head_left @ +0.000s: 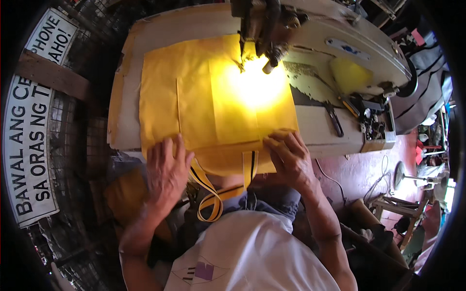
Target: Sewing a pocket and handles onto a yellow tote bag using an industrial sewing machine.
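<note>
Lamp glare hides the needle — both hands (167,169) seemingly press yellow fabric (194,102).

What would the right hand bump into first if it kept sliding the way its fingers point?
Probably nothing solid soon: the right hand points left along the yellow fabric, toward the left hand.

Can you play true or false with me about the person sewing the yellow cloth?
1. Both hands press on the yellow cloth. True: the left hand and right hand lie flat on its near edge.
2. The cloth is blue. False: it is yellow.
3. A striped strap hangs below the cloth. True: it is yellow with black stripes.
4. The right hand holds scissors. False: it holds nothing; a dark tool lies on the table, apart from it.
5. The sewing machine has its lamp off. False: a bright light shines on the cloth.
</note>
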`<state>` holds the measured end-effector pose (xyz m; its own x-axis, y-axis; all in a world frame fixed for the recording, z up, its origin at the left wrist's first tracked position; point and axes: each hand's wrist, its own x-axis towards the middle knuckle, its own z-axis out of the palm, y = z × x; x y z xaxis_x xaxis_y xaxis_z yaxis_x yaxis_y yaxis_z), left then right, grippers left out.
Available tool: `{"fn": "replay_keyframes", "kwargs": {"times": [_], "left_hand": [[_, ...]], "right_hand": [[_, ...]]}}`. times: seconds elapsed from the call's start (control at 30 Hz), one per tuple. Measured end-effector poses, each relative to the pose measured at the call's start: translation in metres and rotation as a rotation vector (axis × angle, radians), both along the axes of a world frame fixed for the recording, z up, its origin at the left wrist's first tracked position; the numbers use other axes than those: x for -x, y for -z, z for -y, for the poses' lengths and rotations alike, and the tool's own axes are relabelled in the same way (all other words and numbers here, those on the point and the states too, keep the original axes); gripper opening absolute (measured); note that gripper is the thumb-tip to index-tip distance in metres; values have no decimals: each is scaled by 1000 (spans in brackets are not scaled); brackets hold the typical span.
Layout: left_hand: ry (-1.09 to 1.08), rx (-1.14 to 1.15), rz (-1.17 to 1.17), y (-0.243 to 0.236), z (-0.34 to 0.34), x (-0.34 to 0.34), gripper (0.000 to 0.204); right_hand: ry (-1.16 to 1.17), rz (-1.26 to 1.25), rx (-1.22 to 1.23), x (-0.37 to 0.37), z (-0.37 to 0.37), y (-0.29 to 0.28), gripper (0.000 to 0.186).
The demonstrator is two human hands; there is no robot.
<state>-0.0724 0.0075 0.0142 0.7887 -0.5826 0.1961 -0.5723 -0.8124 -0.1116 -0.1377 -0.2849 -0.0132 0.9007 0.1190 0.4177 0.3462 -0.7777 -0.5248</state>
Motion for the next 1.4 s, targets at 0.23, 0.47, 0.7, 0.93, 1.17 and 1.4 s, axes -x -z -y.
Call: {"fn": "replay_keyframes", "kwargs": {"times": [0.23, 0.47, 0.7, 0.93, 1.17, 1.4], "left_hand": [[85, 249, 68, -4, 37, -8, 40], [416, 429, -246, 11, 91, -25, 38], [624, 354, -319, 7, 91, -52, 23], [479, 477, 17, -26, 76, -50, 35], [281, 871, -106, -24, 62, -70, 28], [310, 975, -182, -19, 59, -77, 30]], "right_hand": [[36, 130, -16, 6, -11, 23, 35], [44, 167, -36, 10, -17, 30, 33], [59, 185, -48, 10, -17, 30, 33], [-39, 93, -159, -1, -5, 15, 23], [27, 41, -249, -108, 18, 6, 17], [-170, -88, -19, -178, 23, 36, 21]]}}
